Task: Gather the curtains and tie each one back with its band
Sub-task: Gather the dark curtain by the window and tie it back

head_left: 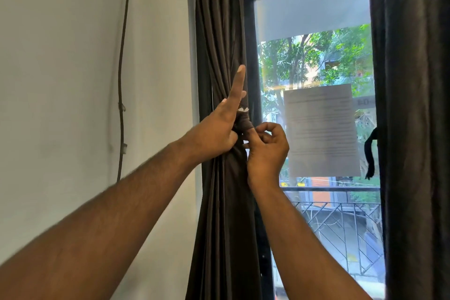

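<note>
The left dark brown curtain (219, 31) hangs gathered into a narrow bundle beside the window. A matching brown band (244, 123) with a frayed white end wraps its waist. My left hand (219, 129) holds the bundle at the band, index finger pointing straight up, the other fingers curled into the fabric. My right hand (266, 146) pinches the band's end just right of the bundle. The right curtain (418, 105) hangs along the right edge. A dark band (370, 151) dangles loose beside it.
A black-framed window (250, 19) has a paper sheet (321, 129) taped to the glass. Outside, a balcony railing (341, 214) and trees show. A cable (121, 80) runs down the white wall at left.
</note>
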Available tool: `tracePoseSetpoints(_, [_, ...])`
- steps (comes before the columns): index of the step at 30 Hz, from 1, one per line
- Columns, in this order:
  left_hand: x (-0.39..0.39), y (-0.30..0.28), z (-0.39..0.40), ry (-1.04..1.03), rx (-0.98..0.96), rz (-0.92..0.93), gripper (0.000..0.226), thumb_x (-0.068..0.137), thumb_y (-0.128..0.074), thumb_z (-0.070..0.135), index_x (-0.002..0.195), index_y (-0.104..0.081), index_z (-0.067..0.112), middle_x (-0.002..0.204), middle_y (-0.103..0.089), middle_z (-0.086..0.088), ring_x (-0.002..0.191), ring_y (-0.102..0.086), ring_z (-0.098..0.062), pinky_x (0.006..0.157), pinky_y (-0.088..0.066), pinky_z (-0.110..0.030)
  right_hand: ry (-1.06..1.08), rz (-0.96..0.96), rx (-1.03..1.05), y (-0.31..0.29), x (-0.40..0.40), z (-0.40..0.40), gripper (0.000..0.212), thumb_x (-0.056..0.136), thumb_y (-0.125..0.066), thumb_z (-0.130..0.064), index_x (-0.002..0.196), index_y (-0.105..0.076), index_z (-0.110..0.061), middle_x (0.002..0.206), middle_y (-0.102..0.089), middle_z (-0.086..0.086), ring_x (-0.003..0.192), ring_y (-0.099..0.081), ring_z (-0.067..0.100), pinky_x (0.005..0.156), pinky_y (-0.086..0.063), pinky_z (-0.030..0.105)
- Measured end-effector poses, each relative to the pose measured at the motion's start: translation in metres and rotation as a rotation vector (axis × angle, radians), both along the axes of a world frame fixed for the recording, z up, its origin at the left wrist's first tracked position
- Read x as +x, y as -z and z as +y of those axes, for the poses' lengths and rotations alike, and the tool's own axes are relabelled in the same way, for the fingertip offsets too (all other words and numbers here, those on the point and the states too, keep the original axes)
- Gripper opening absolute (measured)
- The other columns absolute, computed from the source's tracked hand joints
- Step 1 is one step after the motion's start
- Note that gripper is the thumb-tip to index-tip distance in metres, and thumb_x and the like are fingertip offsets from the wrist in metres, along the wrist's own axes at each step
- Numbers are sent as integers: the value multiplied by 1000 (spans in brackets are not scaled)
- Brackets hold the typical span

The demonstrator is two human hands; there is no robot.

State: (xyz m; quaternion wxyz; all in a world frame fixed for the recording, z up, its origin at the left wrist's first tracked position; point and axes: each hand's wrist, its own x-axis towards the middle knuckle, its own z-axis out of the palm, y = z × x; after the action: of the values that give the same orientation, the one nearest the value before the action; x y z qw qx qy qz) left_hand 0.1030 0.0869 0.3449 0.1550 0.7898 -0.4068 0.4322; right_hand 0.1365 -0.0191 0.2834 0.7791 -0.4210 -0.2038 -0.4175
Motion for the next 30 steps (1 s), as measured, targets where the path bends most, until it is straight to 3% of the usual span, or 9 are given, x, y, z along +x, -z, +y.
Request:
tracePoseSetpoints(3, [6,3,4,64,-168,-94,110,75,-56,-15,152,4,36,91,-51,-8,78,-56,-15,67,-50,-14,-131,-16,70,-6,1,8,34,76,-74,-7,60,-55,-30,57,-59,5,58,-57,22,58,-53,36])
tracePoseSetpoints(8, [13,11,9,27,-287,-109,109,78,-58,-11,153,4,38,76,-57,-4,69,-59,-11,65,-51,-14,-144,-99,25,-8,3,16,25,80,-72,-2,70,-59,-20,55,-64,-8,54,-59,5,59,-53,24])
tracePoseSetpoints(10, [14,11,10,-12,-255,-90,109,80,-57,-9,152,10,38,87,-63,15,78,-64,-6,91,-51,-28,-178,-141,1,-8,5,15,17,81,-71,1,78,-62,-14,60,-69,-7,59,-65,4,63,-56,19])
tracePoseSetpoints(12, [16,10,12,-104,-232,-85,110,81,-55,-8,151,17,38,109,-63,23,112,-63,-5,120,-9,-49,-172,-163,-51,-7,8,12,14,80,-72,1,84,-64,-10,68,-73,-4,69,-71,9,69,-57,21])
tracePoseSetpoints(14, [20,13,15,-191,-253,-118,112,80,-54,-7,149,23,36,113,-68,8,132,-50,-14,114,20,-50,-26,-187,-170,-5,12,8,19,79,-74,-3,83,-66,-19,75,-73,-5,76,-72,10,72,-56,20])
tracePoseSetpoints(19, [24,28,15,-202,-353,-166,109,80,-54,-3,150,22,33,105,-60,23,131,-44,0,111,26,-55,207,-261,-423,-3,15,1,31,80,-74,-4,88,-62,-33,81,-67,-23,80,-68,-3,73,-50,7])
tracePoseSetpoints(25, [34,38,12,-157,-550,-147,103,85,-61,-1,154,9,28,93,-34,36,88,-46,34,109,26,-47,271,-343,-525,-6,18,-6,31,82,-71,-1,99,-63,-26,90,-64,-27,86,-66,-7,78,-49,6])
tracePoseSetpoints(28, [35,41,7,-119,-531,-153,106,88,-62,5,151,17,34,109,-45,41,112,-34,34,110,26,-52,313,-339,-475,-9,21,-8,25,81,-71,-1,93,-67,-22,85,-65,-27,83,-67,-6,75,-49,6])
tracePoseSetpoints(30, [39,39,5,-139,-588,-151,114,86,-67,12,146,25,44,152,-34,18,146,-19,1,111,19,-58,320,-328,-420,-15,22,-9,23,78,-71,1,87,-68,-20,79,-66,-25,77,-67,-6,71,-47,4])
